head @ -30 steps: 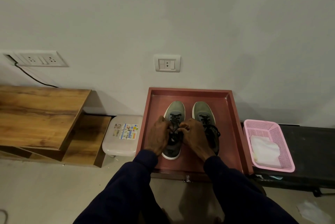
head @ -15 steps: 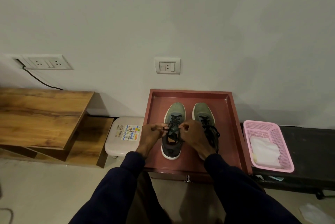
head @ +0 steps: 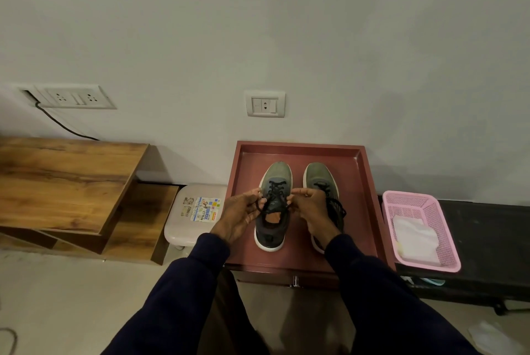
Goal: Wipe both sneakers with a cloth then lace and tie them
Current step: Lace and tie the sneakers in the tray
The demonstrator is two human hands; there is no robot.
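Step in hand, by my judgement: tying left sneaker (head: 275, 176). Left grip (head: 238, 217) pinches 1 lace part, right grip (head: 312, 209) pinches other. Black laces (head: 274, 192) stretched between 2 grips. Right sneaker (head: 318, 176) just beyond right grip, its knot unclear. Both stand on red tray (head: 361, 211). White cloth (head: 413, 235) lies in pink basket (head: 446, 228), well right of right grip. Next move probably needs crossing ends, forming loops, even pull.
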